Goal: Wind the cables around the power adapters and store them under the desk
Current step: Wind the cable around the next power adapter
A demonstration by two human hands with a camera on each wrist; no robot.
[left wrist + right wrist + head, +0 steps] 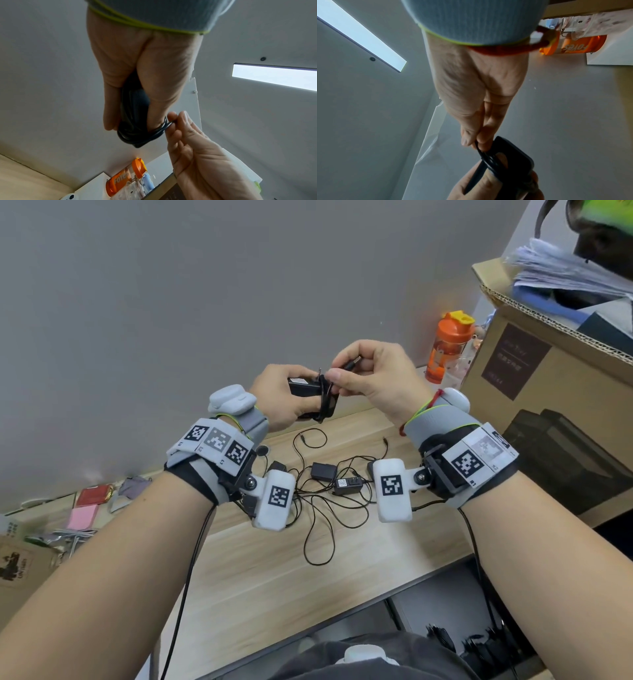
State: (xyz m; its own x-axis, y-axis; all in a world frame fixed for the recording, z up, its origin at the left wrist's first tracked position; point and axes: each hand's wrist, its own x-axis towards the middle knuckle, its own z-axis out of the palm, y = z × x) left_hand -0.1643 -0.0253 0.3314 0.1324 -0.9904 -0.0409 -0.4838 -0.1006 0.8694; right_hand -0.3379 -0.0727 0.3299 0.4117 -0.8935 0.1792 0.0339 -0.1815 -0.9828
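- The left hand (284,395) is raised above the table (359,546), its fingers and thumb curled round a black power adapter (303,387) that it holds clear of the surface.
- The adapter's thin black cable (327,402) is wound in several loops round the body; in the left wrist view the loops (137,135) bunch at the lower end of the adapter, just beyond the fingertips.
- The right hand (376,378) is close beside the left one, pinching the free end of that cable between thumb and forefinger, right against the wound loops.
- The cable's small barrel plug (351,364) sticks out past the right hand's fingers, pointing up and to the right.
- In the right wrist view the thumb and forefinger (485,142) close on the cable where it meets the adapter (513,155).
- On the table below the hands lie more black adapters (323,471), (347,485), with their loose cables (318,529) tangled and spread over the wood.
- An orange bottle (448,347) stands at the far right of the table, beside a large cardboard box (548,378) holding papers.
- To the left on the table are pink and red cards (84,515) and other small clutter.
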